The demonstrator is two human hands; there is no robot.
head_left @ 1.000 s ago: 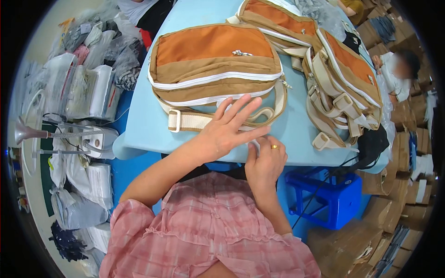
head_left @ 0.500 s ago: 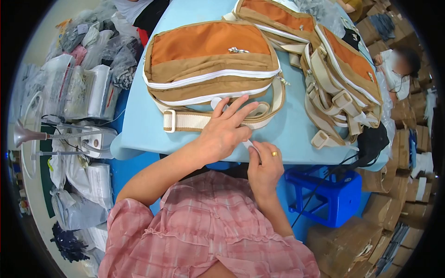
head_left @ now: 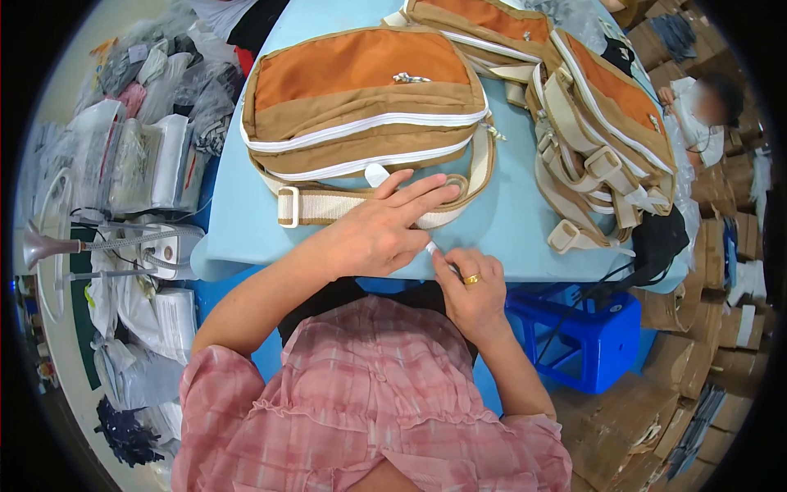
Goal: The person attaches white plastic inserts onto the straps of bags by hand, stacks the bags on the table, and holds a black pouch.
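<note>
While the left hand [head_left: 385, 232] lies palm down over a cream and tan strap [head_left: 324, 207], its far fingers stretch out and spread apart; its thumb side is near a small white strip [head_left: 431, 248], but I cannot tell if it pinches it. The right hand [head_left: 474, 291] is closed, with the thumb and a finger gripping the white strip just past the near edge of the table [head_left: 525, 246]; a gold ring [head_left: 472, 279] sits on one finger.

The strap lies on the table in front of a brown and orange bag [head_left: 361, 82], right by its near side; at its left end is a white buckle [head_left: 288, 207], and at the right it bends round in a loop; a white tab [head_left: 376, 175] sticks out just past the left hand. The bag lies with its orange part at the far side; two white zips [head_left: 361, 133] run along it, and a speckled cord [head_left: 411, 78] is on the orange part.

Two more bags like it are on the table; one is at the back [head_left: 484, 25], and one is at the right [head_left: 611, 107] with its straps bunched up; a blue stool [head_left: 602, 340] stands on the floor below, near brown boxes [head_left: 615, 426]; another person [head_left: 697, 135] in white is at the far right.
</note>
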